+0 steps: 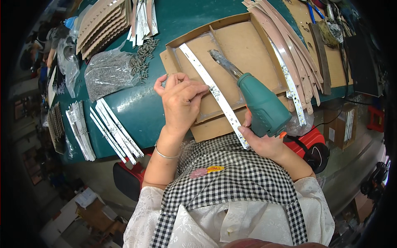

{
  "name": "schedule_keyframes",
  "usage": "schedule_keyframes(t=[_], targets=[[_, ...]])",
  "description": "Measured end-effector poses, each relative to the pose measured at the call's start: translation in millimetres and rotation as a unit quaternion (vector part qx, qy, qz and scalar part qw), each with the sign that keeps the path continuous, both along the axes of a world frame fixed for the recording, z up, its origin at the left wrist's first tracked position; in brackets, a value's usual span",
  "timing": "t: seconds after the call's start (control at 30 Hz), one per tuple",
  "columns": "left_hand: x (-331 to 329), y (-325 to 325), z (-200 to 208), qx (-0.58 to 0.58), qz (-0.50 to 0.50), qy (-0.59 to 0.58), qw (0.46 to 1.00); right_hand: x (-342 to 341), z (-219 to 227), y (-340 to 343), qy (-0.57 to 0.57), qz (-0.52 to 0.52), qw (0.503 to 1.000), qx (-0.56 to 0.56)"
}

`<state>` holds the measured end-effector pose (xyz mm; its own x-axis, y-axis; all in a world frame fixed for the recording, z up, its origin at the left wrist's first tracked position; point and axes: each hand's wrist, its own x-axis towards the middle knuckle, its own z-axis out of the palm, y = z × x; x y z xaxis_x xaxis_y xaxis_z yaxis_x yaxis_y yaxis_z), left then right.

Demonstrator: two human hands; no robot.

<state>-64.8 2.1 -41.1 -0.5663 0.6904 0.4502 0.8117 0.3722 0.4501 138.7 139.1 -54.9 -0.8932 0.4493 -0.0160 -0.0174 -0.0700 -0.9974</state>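
Note:
A narrow white circuit strip (225,108) with small dark parts lies slantwise over a shallow cardboard box (244,39). My left hand (180,99) is closed in a pinch at the strip's left edge, about midway along it; whether a small part is also between the fingertips is hidden. My right hand (264,144) is wrapped round a green heat gun (264,105), its handle mostly hidden. The gun's discoloured metal nozzle points up and left, over the box and to the right of the strip. My right thumb touches the strip's near end.
Left on the green table (182,16) lie bundles of white strips (115,128), a clear bag (109,74) of small parts and a pile of dark screws (144,58). Stacked brown strips (103,25) stand behind. Long pinkish strips (289,53) flank the box on the right, near a black cable (331,122).

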Motion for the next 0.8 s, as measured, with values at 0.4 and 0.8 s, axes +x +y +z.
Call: schedule_keyframes(t=[0.4, 0.8], targets=[[-1.6, 0.5, 5.5, -0.012, -0.043, 0.032, 0.998, 0.1, -1.9, 0.3, 0.017, 0.010, 1.000, -0.001], [1.8, -5.3, -8.5, 0.046, -0.001, -0.053, 0.998, 23.7, 44.4, 36.7, 0.042, -0.023, 0.987, -0.150]])
